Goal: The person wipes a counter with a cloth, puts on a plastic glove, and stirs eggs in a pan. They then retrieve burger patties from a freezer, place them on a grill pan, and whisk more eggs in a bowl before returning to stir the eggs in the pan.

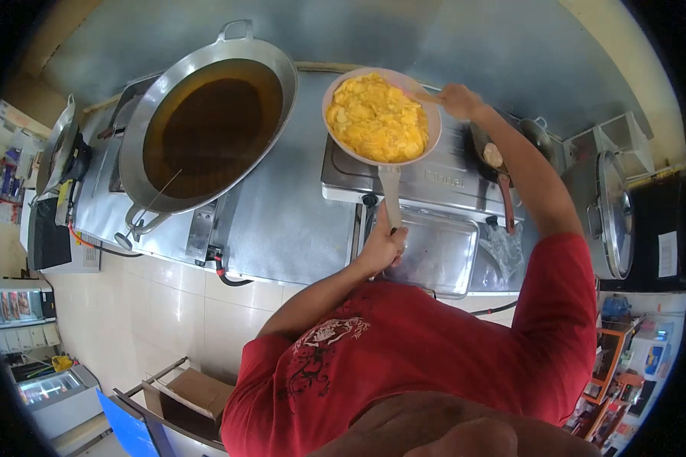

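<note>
Yellow scrambled eggs (377,118) fill most of a light-coloured frying pan (436,126) on the left side of a silver gas stove (442,180). My left hand (385,244) is closed around the pan's pale handle, low at its end. At the pan's right rim, my right hand (462,102) grips a wooden spatula (428,97). The spatula's far end reaches into the eggs, where its tip is hard to make out.
A large wok of dark oil (213,126) stands to the left, with a thermometer probe (164,190) at its rim. A smaller pan (504,179) sits on the right burner. Below the stove lie a metal tray (433,255) and a plastic bag (503,251). A big lidded pot (613,217) is far right.
</note>
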